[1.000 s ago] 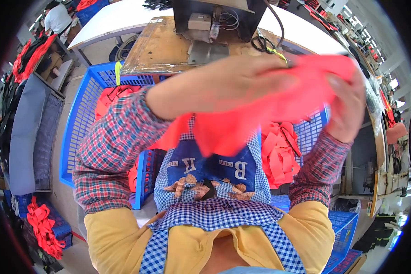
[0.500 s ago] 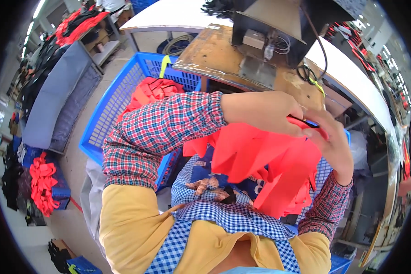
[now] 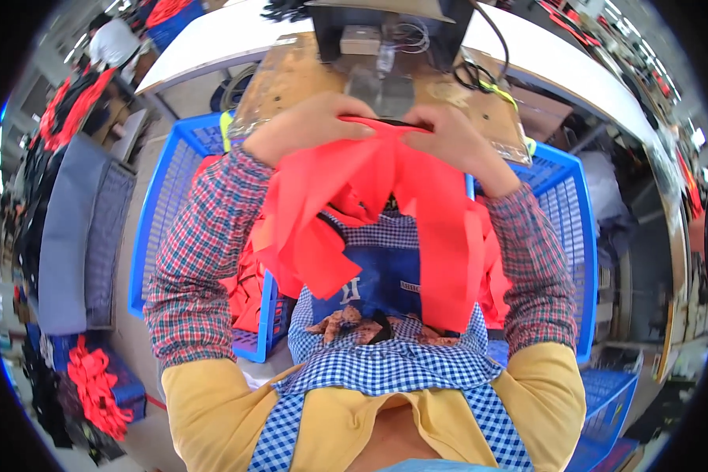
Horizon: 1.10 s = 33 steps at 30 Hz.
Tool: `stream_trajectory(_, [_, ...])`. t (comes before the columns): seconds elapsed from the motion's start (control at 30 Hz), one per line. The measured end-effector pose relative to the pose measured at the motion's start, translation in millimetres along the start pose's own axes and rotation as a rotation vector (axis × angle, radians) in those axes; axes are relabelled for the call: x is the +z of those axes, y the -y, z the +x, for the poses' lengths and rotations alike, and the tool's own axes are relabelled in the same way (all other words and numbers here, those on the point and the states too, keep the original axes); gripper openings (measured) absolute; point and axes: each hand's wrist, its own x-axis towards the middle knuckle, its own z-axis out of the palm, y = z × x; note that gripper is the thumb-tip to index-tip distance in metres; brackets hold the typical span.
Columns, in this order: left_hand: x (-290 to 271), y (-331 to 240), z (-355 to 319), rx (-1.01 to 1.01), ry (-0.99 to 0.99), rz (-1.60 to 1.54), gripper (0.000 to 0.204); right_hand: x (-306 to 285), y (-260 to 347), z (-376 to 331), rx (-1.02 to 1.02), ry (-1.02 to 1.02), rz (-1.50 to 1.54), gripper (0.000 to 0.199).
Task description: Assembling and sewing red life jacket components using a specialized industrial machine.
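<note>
- Left hand [image 3: 311, 126] and right hand [image 3: 448, 138] raised side by side over the near edge of the brown table [image 3: 291, 79], fingers of both clamped on the top edge of a red fabric piece [image 3: 346, 204].
- Red fabric piece stretched between the two hands just in front of the sewing machine [image 3: 381, 35], the rest hanging in folds and strips down toward the lap, over a blue apron.
- Forearms in red-and-blue plaid sleeves, over yellow upper sleeves.
- Blue plastic crate [image 3: 161, 212] at left below the table edge, holding more red fabric; second blue crate [image 3: 574, 236] at right.
- Grey padded chair [image 3: 67, 236] further left, with a heap of red pieces [image 3: 94, 385] on the floor beside it.
- Black cable [image 3: 499, 47] trailing from the machine across the table top.
</note>
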Motion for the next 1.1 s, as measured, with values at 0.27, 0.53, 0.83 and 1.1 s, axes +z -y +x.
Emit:
stream_trajectory(0.27, [-10.1, 38.5, 27.8, -0.376, 0.035, -0.574, 0.032, 11.3, -40.9, 33.8, 0.121, -0.063, 0.173, 0.024])
stream_trajectory(0.53, [-22.6, 66.4, 51.1, -0.399, 0.000, -0.518, 0.036, 13.2, -62.8, 60.7, 0.298, -0.063, 0.540, 0.022])
stream_trajectory(0.83, [-24.8, 82.2, 57.9, -0.416, -0.127, -0.609, 0.037, 12.6, -68.5, 72.2, 0.311, -0.093, 0.685, 0.019])
stream_trajectory(1.1, [-26.3, 83.7, 57.5, -0.395, -0.098, -0.643, 0.037, 16.3, -62.2, 71.7, 0.340, -0.128, 0.773, 0.018])
